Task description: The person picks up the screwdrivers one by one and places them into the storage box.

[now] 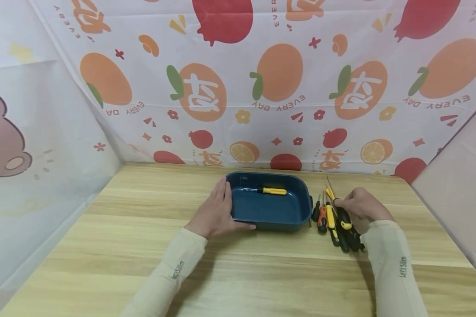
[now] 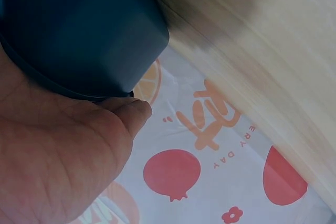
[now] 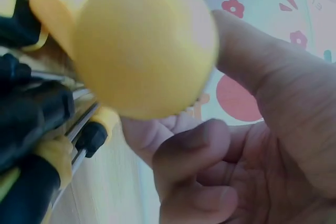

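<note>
A dark blue rectangular dish [image 1: 269, 225] stands on the table near the back wall. One screwdriver [image 1: 273, 191] with a yellow handle and black collar lies inside it. My left hand [image 1: 218, 213] holds the dish's near left corner, fingers along the left side and thumb along the front; the left wrist view shows fingertips at the rim [image 2: 89, 97]. To the right of the dish, my right hand [image 1: 362, 204] grips a screwdriver [image 3: 147, 45] over a pile of tools. Its rounded yellow butt end faces the right wrist camera, which hides the rest of it.
Several screwdrivers [image 1: 322, 220] with orange, yellow and black handles lie bunched right of the dish, some overlapping. The wooden table [image 1: 269, 273] meets a fruit-print cloth [image 1: 238, 127] along its back edge. White sheeting [image 1: 63, 145] hangs at the left.
</note>
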{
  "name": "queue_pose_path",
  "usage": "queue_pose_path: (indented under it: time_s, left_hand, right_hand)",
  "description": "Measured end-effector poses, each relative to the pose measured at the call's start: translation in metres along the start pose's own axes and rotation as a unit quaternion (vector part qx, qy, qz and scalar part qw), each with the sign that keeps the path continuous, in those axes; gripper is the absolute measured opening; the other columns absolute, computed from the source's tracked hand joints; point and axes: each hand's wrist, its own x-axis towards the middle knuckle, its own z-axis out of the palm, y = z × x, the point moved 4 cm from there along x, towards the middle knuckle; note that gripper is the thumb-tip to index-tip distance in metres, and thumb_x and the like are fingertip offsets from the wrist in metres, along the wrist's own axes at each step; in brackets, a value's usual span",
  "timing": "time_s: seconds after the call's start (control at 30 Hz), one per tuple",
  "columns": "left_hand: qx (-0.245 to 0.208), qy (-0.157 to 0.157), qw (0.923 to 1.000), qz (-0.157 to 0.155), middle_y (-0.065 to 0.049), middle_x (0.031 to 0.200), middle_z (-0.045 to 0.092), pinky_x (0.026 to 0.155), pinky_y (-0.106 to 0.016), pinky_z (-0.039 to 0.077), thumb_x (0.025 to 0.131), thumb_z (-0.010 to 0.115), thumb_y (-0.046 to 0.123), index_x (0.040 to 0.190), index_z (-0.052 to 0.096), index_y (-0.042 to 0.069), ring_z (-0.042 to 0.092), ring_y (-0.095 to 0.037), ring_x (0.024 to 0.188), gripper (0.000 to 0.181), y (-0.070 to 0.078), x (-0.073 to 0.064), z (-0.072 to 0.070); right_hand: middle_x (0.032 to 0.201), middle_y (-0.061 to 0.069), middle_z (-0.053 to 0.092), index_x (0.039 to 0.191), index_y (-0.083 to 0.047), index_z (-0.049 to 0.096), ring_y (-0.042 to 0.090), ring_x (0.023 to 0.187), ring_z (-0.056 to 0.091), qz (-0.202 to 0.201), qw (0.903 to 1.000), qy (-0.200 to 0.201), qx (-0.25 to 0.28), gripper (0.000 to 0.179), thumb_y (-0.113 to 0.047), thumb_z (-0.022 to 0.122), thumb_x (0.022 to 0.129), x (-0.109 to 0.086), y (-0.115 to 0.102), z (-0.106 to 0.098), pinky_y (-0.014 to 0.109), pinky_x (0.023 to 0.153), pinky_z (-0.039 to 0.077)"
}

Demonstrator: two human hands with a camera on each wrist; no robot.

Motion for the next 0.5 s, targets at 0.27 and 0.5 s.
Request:
queue_pose_path:
  time_s: [0.27, 0.5]
  left_hand:
    - [0.001, -0.002, 1.0, -0.003, -0.025, 0.167, 0.006, 0.121, -0.044, 0.025, 0.069, 0.064, 0.088, 0.157, 0.013, -0.01, 0.012, -0.039, 0.153, 0.141, -0.002, 0.003, -0.003]
    - [-0.005, -0.01, 0.9998, -0.014, -0.023, 0.167, 0.008, 0.12, -0.045, 0.027, 0.067, 0.065, 0.088, 0.158, 0.014, -0.008, 0.014, -0.038, 0.153, 0.142, -0.002, 0.003, -0.001]
  right_hand:
    - [0.06, -0.004, 0.047, 0.089, 0.002, 0.071, 0.011, 0.052, 0.04, -0.011, 0.9983, 0.013, 0.056, 0.034, -0.03, 0.061, 0.099, -0.001, -0.012, -0.007, 0.026, 0.048, 0.035]
    - [0.098, 0.016, 0.062, 0.109, 0.009, 0.065, 0.025, 0.084, 0.054, -0.046, 0.9967, 0.047, 0.047, 0.039, -0.029, 0.063, 0.099, -0.002, -0.028, 0.0, 0.034, 0.07, 0.049]
